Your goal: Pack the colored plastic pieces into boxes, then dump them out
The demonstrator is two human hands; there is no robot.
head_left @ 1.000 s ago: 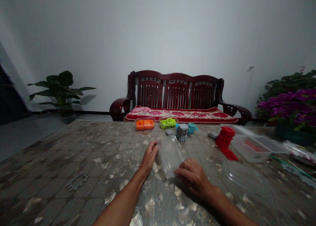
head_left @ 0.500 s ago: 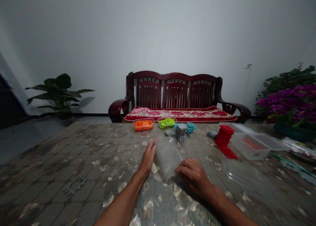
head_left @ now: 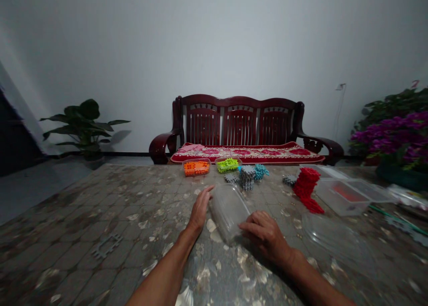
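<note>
A clear plastic container (head_left: 230, 210) lies tilted at an angle between my hands on the patterned tablecloth. My left hand (head_left: 200, 208) grips its far left edge, fingers stretched along the side. At the near right edge, the bent thumb and fingers of my right hand (head_left: 265, 232) pinch the rim. Just beyond the container stand a stack of grey toothed plastic pieces (head_left: 247, 177) and a small teal cluster (head_left: 261, 171). To the right lies a clear plastic lid (head_left: 334, 234).
Clear tubs hold orange pieces (head_left: 196, 167) and lime-green pieces (head_left: 228, 165) at the back. A leaning red stack (head_left: 306, 185) stands beside a translucent box (head_left: 341, 201). One grey frame-shaped piece (head_left: 106, 246) lies at left. Beyond the table is a wooden bench (head_left: 239, 119).
My hands keep their hold on the container, which has barely moved. The view has shifted slightly, so the surroundings appear a little further right.
</note>
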